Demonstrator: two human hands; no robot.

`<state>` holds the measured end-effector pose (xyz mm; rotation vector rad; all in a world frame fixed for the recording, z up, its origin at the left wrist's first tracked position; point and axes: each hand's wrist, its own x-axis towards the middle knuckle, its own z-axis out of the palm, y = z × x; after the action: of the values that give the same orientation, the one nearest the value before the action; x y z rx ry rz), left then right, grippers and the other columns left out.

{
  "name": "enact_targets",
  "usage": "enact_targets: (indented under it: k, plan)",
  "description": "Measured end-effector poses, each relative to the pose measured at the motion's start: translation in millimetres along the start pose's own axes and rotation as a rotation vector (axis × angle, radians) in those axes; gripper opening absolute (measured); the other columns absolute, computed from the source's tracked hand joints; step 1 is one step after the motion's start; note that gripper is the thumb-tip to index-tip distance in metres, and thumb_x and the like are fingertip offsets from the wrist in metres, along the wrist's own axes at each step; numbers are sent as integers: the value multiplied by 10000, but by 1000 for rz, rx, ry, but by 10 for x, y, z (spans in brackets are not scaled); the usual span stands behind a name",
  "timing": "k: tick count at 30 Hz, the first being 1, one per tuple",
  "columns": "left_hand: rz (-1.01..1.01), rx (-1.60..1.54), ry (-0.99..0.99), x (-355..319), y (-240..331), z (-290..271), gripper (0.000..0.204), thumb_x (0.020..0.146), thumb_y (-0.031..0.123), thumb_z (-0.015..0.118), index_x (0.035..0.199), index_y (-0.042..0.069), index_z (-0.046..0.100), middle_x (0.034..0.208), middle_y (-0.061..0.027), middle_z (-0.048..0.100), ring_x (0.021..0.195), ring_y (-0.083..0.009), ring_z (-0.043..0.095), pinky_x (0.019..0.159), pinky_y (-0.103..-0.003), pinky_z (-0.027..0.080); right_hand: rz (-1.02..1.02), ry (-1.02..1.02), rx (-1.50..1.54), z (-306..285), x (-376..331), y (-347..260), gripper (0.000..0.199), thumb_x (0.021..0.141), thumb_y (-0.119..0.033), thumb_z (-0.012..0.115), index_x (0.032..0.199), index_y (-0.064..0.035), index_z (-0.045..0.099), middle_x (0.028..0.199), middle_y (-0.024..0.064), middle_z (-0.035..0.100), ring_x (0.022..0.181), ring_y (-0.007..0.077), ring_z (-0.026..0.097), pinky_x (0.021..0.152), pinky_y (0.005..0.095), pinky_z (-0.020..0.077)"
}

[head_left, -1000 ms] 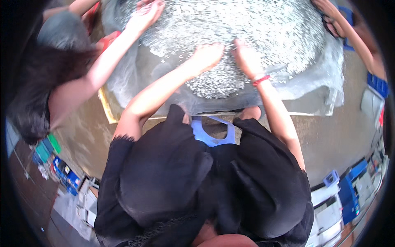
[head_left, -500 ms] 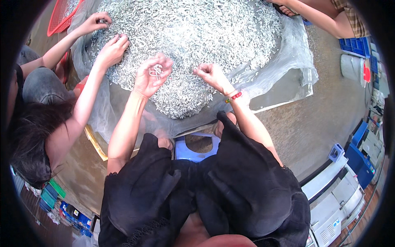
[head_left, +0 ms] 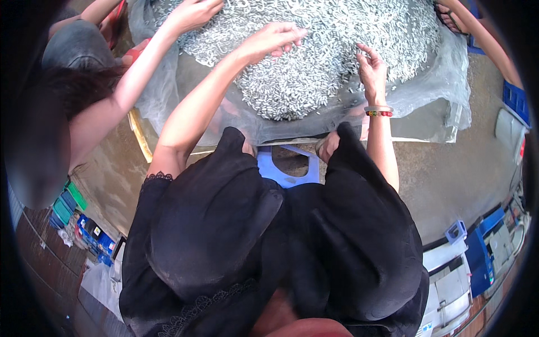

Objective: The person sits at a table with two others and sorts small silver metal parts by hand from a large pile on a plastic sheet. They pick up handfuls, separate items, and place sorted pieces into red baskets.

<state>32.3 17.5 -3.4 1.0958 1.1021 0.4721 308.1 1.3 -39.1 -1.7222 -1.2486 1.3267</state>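
Observation:
A wide heap of small silver fish (head_left: 286, 92) lies on a grey mesh net (head_left: 415, 109). Above its near part, my left hand (head_left: 275, 40) reaches in from the left, palm turned inward and fingers curled. A pale sliver shows at its fingertips; whatever lies in the palm is hidden. Over the heap's right side is my right hand (head_left: 373, 70), fingers apart and index finger stretched forward, with nothing seen in it. A clear bangle and a red beaded bracelet (head_left: 379, 113) circle that wrist.
A co-worker's hand (head_left: 196, 12) works at the heap's left edge; another person's arm (head_left: 488, 42) comes in at the far right. A blue plastic stool (head_left: 289, 178) stands between my feet. White cool boxes (head_left: 446, 281) and blue crates (head_left: 515, 104) line the right side.
The view has shifted, so the heap sits higher. My left hand has turned its palm, which showed several small fish, out of sight. My right hand has gone from a pinch to spread fingers.

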Motion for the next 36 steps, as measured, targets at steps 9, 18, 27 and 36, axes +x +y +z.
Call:
enact_targets:
  k: [9,18,27,36]
  plan:
    - [342,1345,83,115,-538,497,187,767,184,595,852,18,577,983,-178,571,872,-351,567,739,-461,449,-351,-36,-768,535,-142,-67,361,837,-322,557,1058,-38,523,823,190,622,775,357,612,694,442,478]
    - [59,1051,-40,-86,-238,433,189,729,167,664,867,50,609,857,-161,626,839,-323,607,739,-432,476,-306,-193,-636,607,-142,-88,212,827,-154,511,999,-60,593,727,181,620,696,326,621,626,415,485]
    - [-61,692,12,-166,16,189,351,673,349,749,763,27,643,622,-95,609,619,-232,606,611,-368,456,285,-341,538,162,-151,-446,239,880,-170,558,1035,-10,645,817,17,639,727,90,548,652,223,450]
    - [-89,1060,146,-229,313,139,527,764,519,597,683,-1,628,673,-221,603,720,-382,619,603,-474,464,318,-416,1089,181,-153,-345,470,734,62,347,1189,39,467,924,117,592,806,227,594,721,334,511]
